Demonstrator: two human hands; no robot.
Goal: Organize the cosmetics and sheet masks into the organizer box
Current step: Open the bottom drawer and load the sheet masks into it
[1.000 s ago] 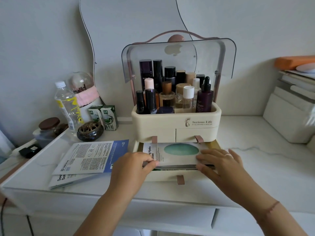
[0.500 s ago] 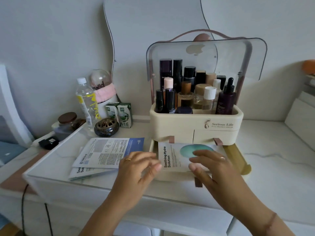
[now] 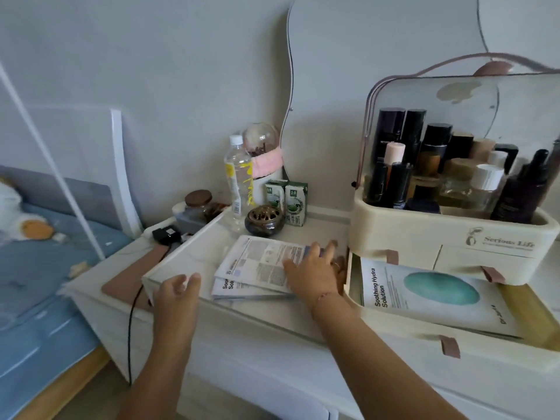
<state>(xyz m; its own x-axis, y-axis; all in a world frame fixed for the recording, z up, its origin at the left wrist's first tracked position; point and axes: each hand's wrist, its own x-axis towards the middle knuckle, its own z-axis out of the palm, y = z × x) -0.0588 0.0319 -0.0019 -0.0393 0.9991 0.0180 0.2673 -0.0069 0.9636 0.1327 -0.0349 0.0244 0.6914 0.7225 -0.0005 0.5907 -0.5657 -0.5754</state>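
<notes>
The cream organizer box (image 3: 424,237) stands at the right with its clear lid (image 3: 454,98) raised. Several cosmetic bottles (image 3: 430,165) stand upright in its top tray. Its lower drawer (image 3: 394,338) is pulled out, and a "Soothing Hydra Solution" sheet mask (image 3: 430,295) lies on top inside it. A small stack of sheet masks (image 3: 257,265) lies on the table left of the drawer. My right hand (image 3: 312,262) rests on that stack's right end with its fingers spread flat. My left hand (image 3: 177,287) hovers at the table's front left corner, loosely curled and holding nothing.
Behind the stack stand a water bottle (image 3: 239,177), a dark incense burner (image 3: 264,220), two green cartons (image 3: 288,201) and a lidded jar (image 3: 197,207). A black charger (image 3: 166,234) with its cable sits at the table's left edge. A bed (image 3: 45,268) lies further left.
Both hands left the sheet mask in the drawer. My right hand crossed left onto the stack on the table, and my left hand moved to the table's left corner. The view turned left.
</notes>
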